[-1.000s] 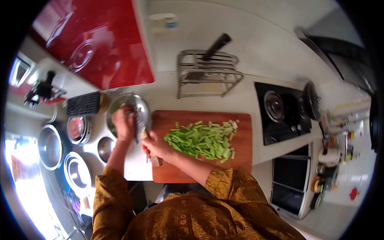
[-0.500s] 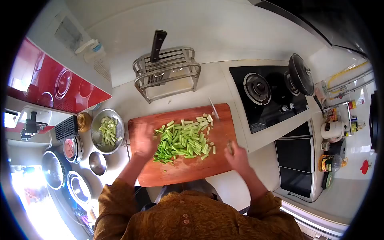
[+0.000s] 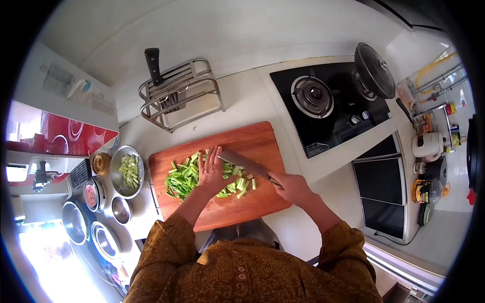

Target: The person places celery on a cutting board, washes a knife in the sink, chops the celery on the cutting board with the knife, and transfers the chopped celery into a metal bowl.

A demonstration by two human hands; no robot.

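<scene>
Cut green stalk pieces [image 3: 182, 179], which look like celery, lie heaped on the reddish wooden cutting board [image 3: 247, 136]. My left hand [image 3: 210, 170] rests flat on the heap with its fingers stretched out. In my right hand [image 3: 294, 190] is the handle of a kitchen knife [image 3: 245, 162], its blade slanting up and left across the board. The blade's tip end is close beside my left fingers. Part of the heap is hidden under my left hand, and more pieces show below the blade.
Left of the board stands a metal colander [image 3: 140, 174] holding more cut pieces, with a small steel bowl [image 3: 121, 210] below it. Behind the board is a metal knife rack [image 3: 197, 96]. A black gas stove [image 3: 333, 136] with a lidded pan [image 3: 375, 70] is at the right.
My left hand has moved right onto the cut pieces. My right hand has swung the knife left, so its blade now lies across the pieces. The view has shifted slightly.
</scene>
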